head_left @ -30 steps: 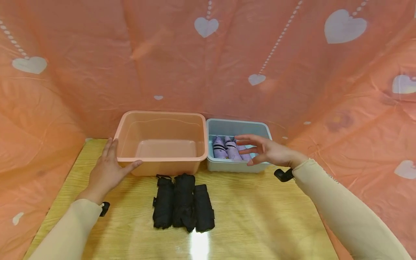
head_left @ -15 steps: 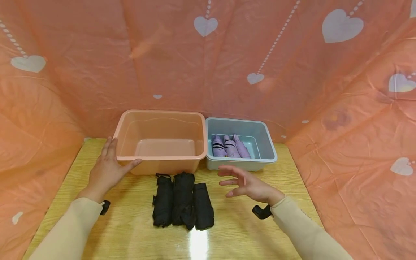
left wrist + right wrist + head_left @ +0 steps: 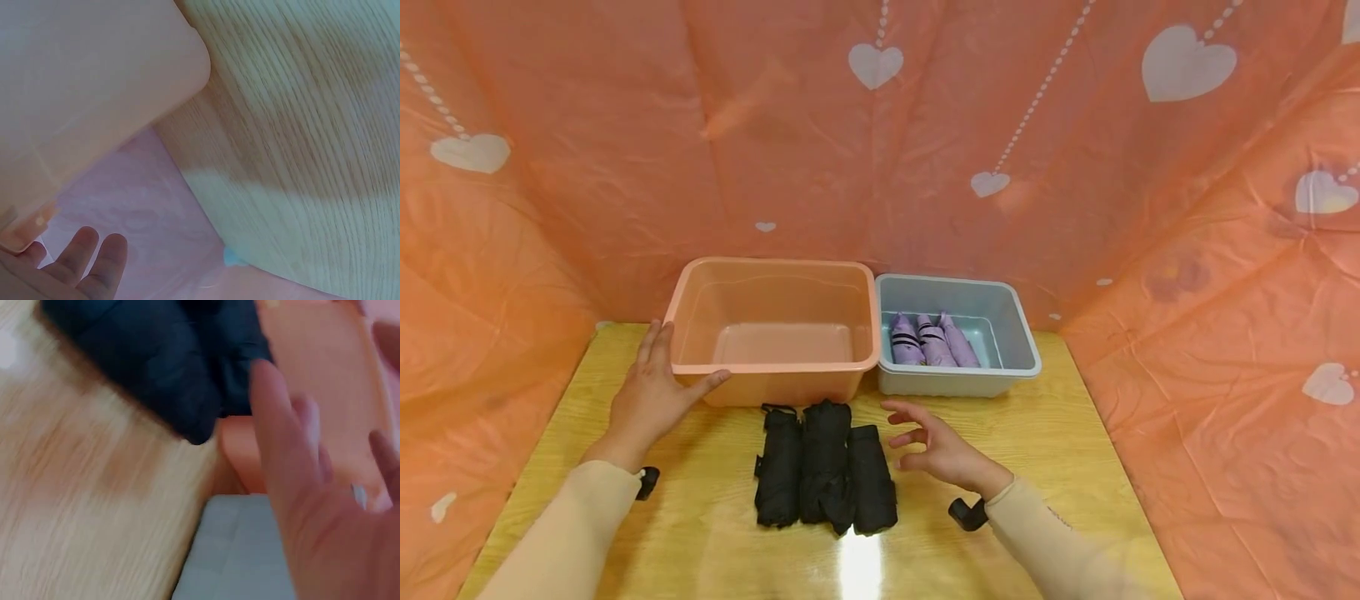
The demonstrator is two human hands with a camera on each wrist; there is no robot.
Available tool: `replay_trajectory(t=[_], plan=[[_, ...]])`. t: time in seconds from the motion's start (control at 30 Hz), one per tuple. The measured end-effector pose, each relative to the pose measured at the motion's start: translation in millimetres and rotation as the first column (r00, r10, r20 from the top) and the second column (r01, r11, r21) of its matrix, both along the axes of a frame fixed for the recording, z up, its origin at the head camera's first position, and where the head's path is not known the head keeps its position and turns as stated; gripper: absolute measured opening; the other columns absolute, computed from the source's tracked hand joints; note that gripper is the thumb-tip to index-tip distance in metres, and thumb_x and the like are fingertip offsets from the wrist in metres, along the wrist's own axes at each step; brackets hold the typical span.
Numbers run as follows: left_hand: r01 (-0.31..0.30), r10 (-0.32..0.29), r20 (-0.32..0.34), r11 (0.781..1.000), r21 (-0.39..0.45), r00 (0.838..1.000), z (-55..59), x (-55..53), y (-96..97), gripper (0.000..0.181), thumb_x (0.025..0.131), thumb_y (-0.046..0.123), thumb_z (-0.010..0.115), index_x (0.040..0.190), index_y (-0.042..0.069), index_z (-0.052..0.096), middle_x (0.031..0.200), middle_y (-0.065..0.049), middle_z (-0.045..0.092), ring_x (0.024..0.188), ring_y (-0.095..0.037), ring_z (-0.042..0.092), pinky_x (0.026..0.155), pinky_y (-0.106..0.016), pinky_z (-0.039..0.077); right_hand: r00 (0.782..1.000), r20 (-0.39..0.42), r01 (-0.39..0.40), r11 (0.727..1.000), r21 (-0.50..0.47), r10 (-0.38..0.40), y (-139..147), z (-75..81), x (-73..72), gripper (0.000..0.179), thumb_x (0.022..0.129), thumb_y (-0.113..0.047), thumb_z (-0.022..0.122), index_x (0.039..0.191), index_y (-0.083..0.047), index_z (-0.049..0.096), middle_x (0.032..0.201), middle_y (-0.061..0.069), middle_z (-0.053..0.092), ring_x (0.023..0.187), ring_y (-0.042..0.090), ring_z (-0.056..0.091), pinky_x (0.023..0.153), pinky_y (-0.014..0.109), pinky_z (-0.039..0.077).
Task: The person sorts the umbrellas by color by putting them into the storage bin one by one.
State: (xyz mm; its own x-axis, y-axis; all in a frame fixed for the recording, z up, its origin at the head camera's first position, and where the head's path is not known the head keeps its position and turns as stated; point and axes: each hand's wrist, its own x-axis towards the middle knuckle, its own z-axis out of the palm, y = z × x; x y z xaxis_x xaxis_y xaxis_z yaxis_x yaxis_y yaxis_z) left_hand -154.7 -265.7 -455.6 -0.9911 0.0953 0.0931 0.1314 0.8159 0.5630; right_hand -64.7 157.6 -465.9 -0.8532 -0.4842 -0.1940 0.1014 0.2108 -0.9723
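Observation:
Three black folded umbrellas (image 3: 826,468) lie side by side on the wooden table, in front of an orange plastic bin (image 3: 778,387). My left hand (image 3: 647,404) is at the bin's front left corner, fingers spread along the side and thumb at the front rim. The left wrist view has its fingertips (image 3: 112,250) close to the bin's edge. My right hand (image 3: 942,452), fingers loosely bent and holding nothing, hovers just right of the rightmost black umbrella (image 3: 872,482). In the right wrist view the black umbrellas (image 3: 150,362) appear beyond its fingers.
A smaller grey-blue bin (image 3: 958,383) stands against the orange one's right side, with three purple folded umbrellas (image 3: 931,342) inside. An orange sheet with white hearts (image 3: 876,65) hangs behind and at both sides of the table (image 3: 1037,433).
My right hand has moved from over the grey-blue bin down and left to beside the black umbrellas. The left hand stays at the orange bin.

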Motion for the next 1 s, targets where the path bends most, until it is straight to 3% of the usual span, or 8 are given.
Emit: replay_trajectory(t=[0.1, 0.17, 0.33, 0.43, 0.57, 0.67, 0.83, 1.0], plan=[[-0.003, 0.003, -0.001, 1.0, 0.003, 1.0, -2.3, 1.7, -0.2, 0.121, 0.084, 0.071, 0.063, 0.16, 0.008, -0.006, 0.165, -0.012, -0.012, 0.133, -0.064, 0.024, 0.077, -0.078, 0.038, 0.996, -0.081, 0.04, 0.994, 0.102, -0.032, -5.7, -12.1, 2.9, 0.08, 0.082, 0.008, 0.071, 0.152, -0.016, 0.041, 0.143, 0.02, 0.036, 0.119, 0.047, 0.051, 0.08, 0.037, 0.057], [-0.009, 0.009, -0.01, 1.0, 0.006, 1.0, -3.7, 2.1, 0.0, 0.121, 0.084, 0.071, 0.064, 0.16, 0.008, -0.005, 0.165, -0.011, -0.012, 0.132, -0.064, 0.025, 0.077, -0.078, 0.037, 0.993, -0.107, 0.057, 0.992, 0.115, -0.045, -8.7, -18.6, 3.9, 0.081, 0.081, 0.007, 0.074, 0.152, -0.013, 0.04, 0.144, 0.023, 0.033, 0.119, 0.049, 0.05, 0.078, 0.036, 0.057], [-0.01, 0.013, -0.042, 0.998, 0.061, 0.999, -6.8, -0.2, 2.9, 0.12, 0.083, 0.066, 0.069, 0.161, 0.007, -0.002, 0.166, -0.008, -0.01, 0.138, -0.059, 0.022, 0.084, -0.078, 0.035, 0.988, -0.129, 0.093, 0.989, 0.112, -0.079, -14.0, -28.7, 5.4, 0.084, 0.079, 0.008, 0.077, 0.152, -0.011, 0.041, 0.143, 0.027, 0.029, 0.124, 0.052, 0.045, 0.082, 0.047, 0.056], [-0.008, 0.014, -0.053, 0.995, 0.101, 0.999, -8.8, -1.6, 5.1, 0.12, 0.083, 0.063, 0.071, 0.161, 0.007, -0.001, 0.166, -0.008, -0.009, 0.138, -0.056, 0.025, 0.083, -0.076, 0.038, 0.983, -0.165, 0.11, 0.978, 0.176, -0.081, -17.9, -32.5, 6.8, 0.085, 0.077, 0.006, 0.08, 0.15, -0.014, 0.044, 0.14, 0.027, 0.031, 0.125, 0.052, 0.043, 0.083, 0.049, 0.054], [-0.014, 0.021, -0.056, 0.993, 0.121, 0.998, -10.8, -1.6, 5.8, 0.118, 0.083, 0.061, 0.072, 0.161, 0.01, -0.001, 0.166, -0.008, -0.01, 0.133, -0.058, 0.031, 0.076, -0.071, 0.043, 0.976, -0.206, 0.123, 0.953, 0.277, -0.066, -25.4, -40.0, 8.0, 0.085, 0.075, 0.001, 0.084, 0.149, -0.017, 0.046, 0.136, 0.025, 0.034, 0.122, 0.048, 0.045, 0.08, 0.047, 0.053], [-0.016, 0.024, -0.056, 0.992, 0.128, 0.998, -11.9, -1.2, 4.9, 0.117, 0.084, 0.061, 0.072, 0.162, 0.013, 0.0, 0.166, -0.007, -0.011, 0.131, -0.059, 0.034, 0.073, -0.069, 0.045, 0.973, -0.228, 0.114, 0.932, 0.345, -0.034, -31.4, -46.0, 9.3, 0.086, 0.074, -0.003, 0.084, 0.149, -0.017, 0.045, 0.136, 0.021, 0.036, 0.119, 0.043, 0.049, 0.085, 0.048, 0.052], [-0.016, 0.027, -0.066, 0.988, 0.156, 0.997, -15.1, -1.7, 3.3, 0.114, 0.084, 0.059, 0.073, 0.162, 0.014, 0.003, 0.166, -0.006, -0.012, 0.129, -0.06, 0.036, 0.077, -0.07, 0.044, 0.966, -0.26, 0.108, 0.894, 0.434, 0.009, -40.8, -50.1, 11.1, 0.088, 0.072, -0.008, 0.086, 0.15, -0.021, 0.046, 0.138, 0.015, 0.036, 0.116, 0.032, 0.052, 0.093, 0.046, 0.047], [-0.019, 0.03, -0.067, 0.986, 0.166, 0.997, -16.2, -2.1, 3.6, 0.113, 0.084, 0.058, 0.074, 0.162, 0.014, 0.005, 0.166, -0.006, -0.011, 0.129, -0.06, 0.036, 0.079, -0.071, 0.043, 0.96, -0.278, 0.11, 0.849, 0.516, 0.045, -45.5, -53.0, 11.3, 0.089, 0.069, -0.014, 0.088, 0.148, -0.025, 0.047, 0.143, 0.019, 0.033, 0.113, 0.034, 0.055, 0.091, 0.045, 0.048]])
